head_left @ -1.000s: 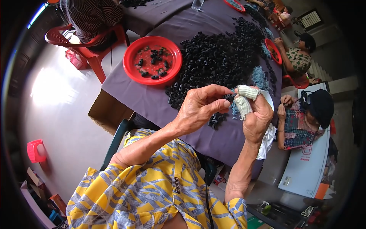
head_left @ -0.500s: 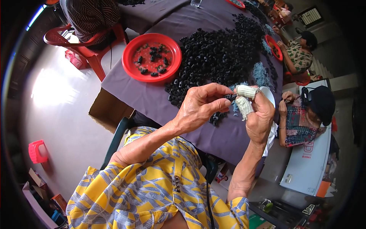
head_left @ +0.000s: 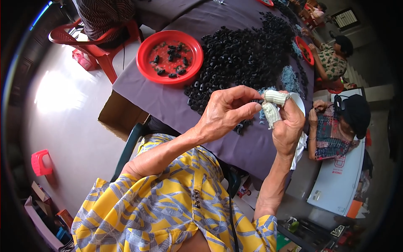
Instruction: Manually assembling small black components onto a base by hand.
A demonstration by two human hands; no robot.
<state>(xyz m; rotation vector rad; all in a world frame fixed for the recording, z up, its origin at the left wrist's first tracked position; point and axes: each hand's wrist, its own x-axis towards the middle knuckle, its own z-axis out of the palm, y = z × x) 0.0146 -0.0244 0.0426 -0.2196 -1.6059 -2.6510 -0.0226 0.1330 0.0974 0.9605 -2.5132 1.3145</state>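
Observation:
My left hand (head_left: 226,111) reaches over the near edge of the black pile, thumb and forefinger pinched at a small black part. Only a dark sliver of it shows between the fingertips. Meeting it from the right, my right hand (head_left: 289,126) is closed in a pinch on the same part, thumb and forefinger wrapped in white ribbed finger sleeves (head_left: 275,97). Behind the hands, a large heap of small black parts (head_left: 239,59) covers the purple cloth. Light blue shavings (head_left: 290,80) lie by the heap and partly behind my fingers.
A red round tray (head_left: 145,63) with several black parts stands on the table's left. A white round item (head_left: 299,103) is partly hidden behind my right hand. Co-workers sit along the right side, near another red tray (head_left: 303,49). A red chair (head_left: 100,52) stands at the upper left.
The black part between my fingers is now mostly covered by them. Both hands stay together, shifted slightly right in the picture. The whole view has shifted a little.

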